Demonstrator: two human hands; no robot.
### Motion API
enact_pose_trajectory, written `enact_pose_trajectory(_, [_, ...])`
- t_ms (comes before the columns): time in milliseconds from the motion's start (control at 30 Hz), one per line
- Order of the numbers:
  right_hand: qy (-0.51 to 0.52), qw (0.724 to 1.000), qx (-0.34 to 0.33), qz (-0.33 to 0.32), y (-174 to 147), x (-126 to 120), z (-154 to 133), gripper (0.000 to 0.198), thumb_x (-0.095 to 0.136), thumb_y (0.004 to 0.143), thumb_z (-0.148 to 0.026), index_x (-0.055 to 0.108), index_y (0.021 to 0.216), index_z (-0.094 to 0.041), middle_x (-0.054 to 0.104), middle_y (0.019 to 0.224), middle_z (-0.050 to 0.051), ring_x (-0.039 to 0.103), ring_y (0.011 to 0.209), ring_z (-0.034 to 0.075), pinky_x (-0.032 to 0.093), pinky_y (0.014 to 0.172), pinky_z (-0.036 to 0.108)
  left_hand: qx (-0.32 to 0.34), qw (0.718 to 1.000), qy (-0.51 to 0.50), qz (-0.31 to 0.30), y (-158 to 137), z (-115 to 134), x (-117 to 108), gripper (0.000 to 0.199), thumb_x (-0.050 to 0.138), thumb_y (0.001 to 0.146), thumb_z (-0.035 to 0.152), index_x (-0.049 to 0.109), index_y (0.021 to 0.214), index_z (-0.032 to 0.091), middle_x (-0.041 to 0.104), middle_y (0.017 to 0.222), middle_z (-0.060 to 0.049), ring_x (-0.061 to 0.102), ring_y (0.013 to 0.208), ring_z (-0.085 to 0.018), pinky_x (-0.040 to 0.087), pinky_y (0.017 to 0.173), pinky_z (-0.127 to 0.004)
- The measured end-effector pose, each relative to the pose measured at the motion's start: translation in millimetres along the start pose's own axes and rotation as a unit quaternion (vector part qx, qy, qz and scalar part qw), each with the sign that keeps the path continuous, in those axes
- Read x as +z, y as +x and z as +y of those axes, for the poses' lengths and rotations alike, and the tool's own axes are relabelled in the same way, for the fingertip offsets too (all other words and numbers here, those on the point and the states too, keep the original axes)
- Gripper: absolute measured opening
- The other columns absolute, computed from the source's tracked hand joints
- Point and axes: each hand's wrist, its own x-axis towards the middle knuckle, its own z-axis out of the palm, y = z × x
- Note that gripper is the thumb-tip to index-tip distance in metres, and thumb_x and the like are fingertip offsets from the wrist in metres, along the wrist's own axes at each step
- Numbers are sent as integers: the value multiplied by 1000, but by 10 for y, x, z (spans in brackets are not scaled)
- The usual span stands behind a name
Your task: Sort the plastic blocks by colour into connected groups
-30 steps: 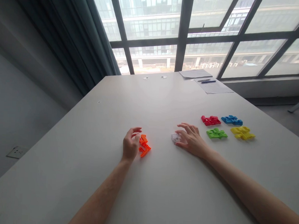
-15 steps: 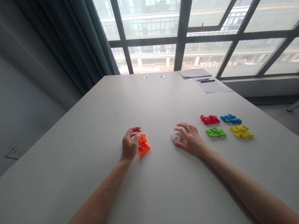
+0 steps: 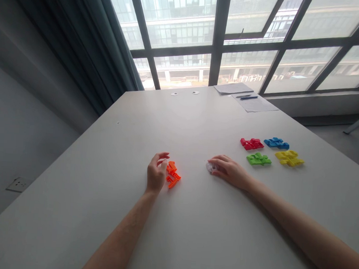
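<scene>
My left hand (image 3: 157, 171) rests on its side on the table, fingers loosely curled and apart, with nothing visible in it. Right beside its thumb lies a small heap of orange plastic pieces (image 3: 173, 176). My right hand (image 3: 229, 171) has its fingers drawn in around a small pile of white or clear plastic pieces (image 3: 210, 167), partly hidden under the fingertips. Beyond that hand, to the right, are separate groups of red pieces (image 3: 252, 144), blue pieces (image 3: 276, 143), green pieces (image 3: 258, 159) and yellow pieces (image 3: 289, 158).
The white table (image 3: 174, 227) runs up to a large window. Papers (image 3: 233, 88) and a pen (image 3: 249, 97) lie at its far right. Two round white caps (image 3: 196, 92) sit near the far edge. A dark curtain (image 3: 90, 44) hangs at the left.
The fingers of my right hand have closed in from a spread pose onto the white pieces. My left hand and the coloured groups stay where they were.
</scene>
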Motion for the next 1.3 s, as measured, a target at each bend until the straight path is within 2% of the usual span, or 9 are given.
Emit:
enact_pose_trajectory(200, [21,1000,5,-9,-212,-67,-60,37,52,93,-41,60,124,-24,62,120,11,59,110,22,50,94,34,-3,1000,0,1,1,-9,-6,28,45,77,21,64,97,17,68,95,-7,64,91,-20,51,86,-37])
enact_pose_trajectory(400, [-1,999,40,-9,-595,-277,-60,38,51,93,-44,62,122,-23,63,119,12,62,106,22,53,90,34,-3,1000,0,-4,-8,5,4,27,45,78,22,64,97,17,67,95,-6,64,92,-20,51,87,-36])
enact_pose_trajectory(500, [-16,998,59,1,-813,-409,31,39,51,92,-47,63,121,-23,63,119,12,64,105,23,55,87,34,-3,1000,4,-2,-13,16,6,27,45,78,22,64,97,17,68,95,-6,64,91,-20,51,86,-36])
enact_pose_trajectory(733, [-54,996,74,14,-1212,-674,295,39,56,90,-44,62,124,-25,61,122,11,59,113,26,53,93,38,1,1000,4,-1,-9,21,10,27,46,77,21,64,97,17,68,94,-6,65,89,-20,52,84,-34])
enact_pose_trajectory(867, [-99,991,79,36,-1385,-786,477,49,62,85,-46,56,130,-27,59,126,10,58,115,27,51,96,41,0,1000,6,1,-9,15,9,27,46,78,22,64,97,17,68,94,-6,64,89,-19,51,85,-34])
enact_pose_trajectory(933, [-122,988,79,54,-1464,-830,574,50,64,83,-48,57,128,-29,60,124,9,59,113,27,51,95,43,0,1000,5,1,-10,13,8,27,46,78,22,64,97,17,68,93,-6,64,89,-19,52,85,-34])
enact_pose_trajectory(1100, [-143,983,89,77,-1544,-878,668,41,61,83,-54,65,115,-29,64,113,8,61,106,27,52,92,44,-3,1000,8,1,-13,22,7,27,46,78,21,64,97,18,68,94,-6,65,90,-20,52,85,-35])
enact_pose_trajectory(1300, [-167,979,94,72,-1408,-773,458,51,61,83,-53,57,128,-29,61,120,10,58,111,29,50,93,47,0,1000,11,1,-11,23,7,27,46,78,22,64,97,17,68,94,-7,64,90,-21,52,85,-36])
